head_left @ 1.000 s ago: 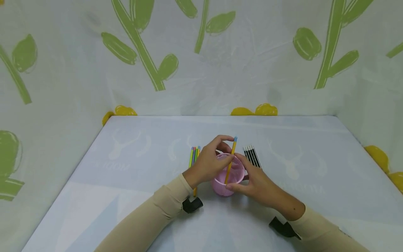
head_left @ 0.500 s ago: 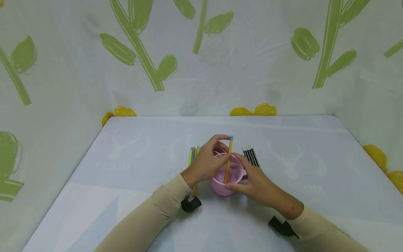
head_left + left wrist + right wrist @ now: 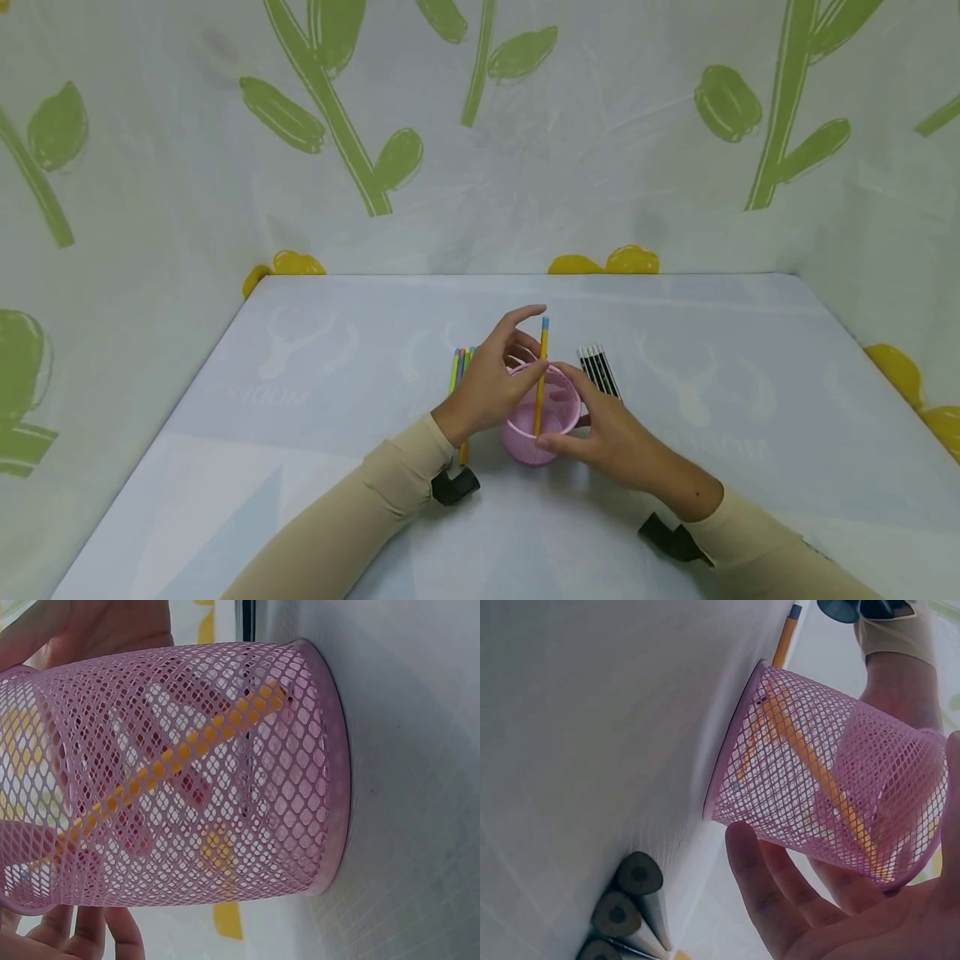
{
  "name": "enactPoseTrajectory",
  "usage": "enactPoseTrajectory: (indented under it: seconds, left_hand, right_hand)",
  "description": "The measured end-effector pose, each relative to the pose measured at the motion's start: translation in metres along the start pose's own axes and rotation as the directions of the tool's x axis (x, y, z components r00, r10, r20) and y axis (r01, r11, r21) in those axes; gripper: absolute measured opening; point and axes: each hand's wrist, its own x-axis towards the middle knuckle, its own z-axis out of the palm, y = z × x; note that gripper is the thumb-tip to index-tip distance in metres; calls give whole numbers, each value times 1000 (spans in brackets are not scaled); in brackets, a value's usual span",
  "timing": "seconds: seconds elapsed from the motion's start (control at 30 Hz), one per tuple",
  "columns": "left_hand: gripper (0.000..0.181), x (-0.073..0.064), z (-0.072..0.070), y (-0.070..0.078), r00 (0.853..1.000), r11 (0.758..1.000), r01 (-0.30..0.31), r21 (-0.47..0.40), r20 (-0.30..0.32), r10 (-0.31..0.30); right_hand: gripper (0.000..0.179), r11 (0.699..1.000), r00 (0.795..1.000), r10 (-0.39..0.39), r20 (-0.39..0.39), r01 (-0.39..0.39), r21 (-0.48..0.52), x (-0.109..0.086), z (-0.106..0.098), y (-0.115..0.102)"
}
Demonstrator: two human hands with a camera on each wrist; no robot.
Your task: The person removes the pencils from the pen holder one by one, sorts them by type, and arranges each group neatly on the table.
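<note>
A pink mesh pencil cup (image 3: 529,450) stands upright on the table. My right hand (image 3: 611,437) grips its rim and side, thumb in front and fingers behind. One yellow pencil with a blue end (image 3: 541,392) leans inside the cup, its lower end near the base in the left wrist view. My left hand (image 3: 491,379) is over the cup's left side. Its thumb lies at the pencil, while the index finger is extended, apart from the blue end. Seen through the mesh (image 3: 285,817), right-hand fingers lie behind the cup.
Several coloured pencils (image 3: 455,371) lie left of the cup, partly hidden by the left arm. Several black pencils (image 3: 597,371) lie in a row to its right; their ends (image 3: 639,873) show in the right wrist view. A patterned cloth wall (image 3: 585,167) rises behind the table.
The pencil has swung a little left to stand steeper in the cup. My left index finger has lifted off its blue end and straightened. The right hand keeps holding the cup.
</note>
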Motion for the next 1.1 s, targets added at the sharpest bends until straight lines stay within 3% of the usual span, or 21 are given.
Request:
enactPoseTrajectory:
  seconds: [0.6,1.1]
  left_hand:
    - [62,0,1,1,999,999,-24,25,-25,24]
    - [59,-3,3,0,989,990,-115,85,-81,122]
  right_hand:
    - [90,999,999,37,15,-38,14,1,-1,-2]
    - [88,1000,1000,0,3,0,12,-1,-1,0]
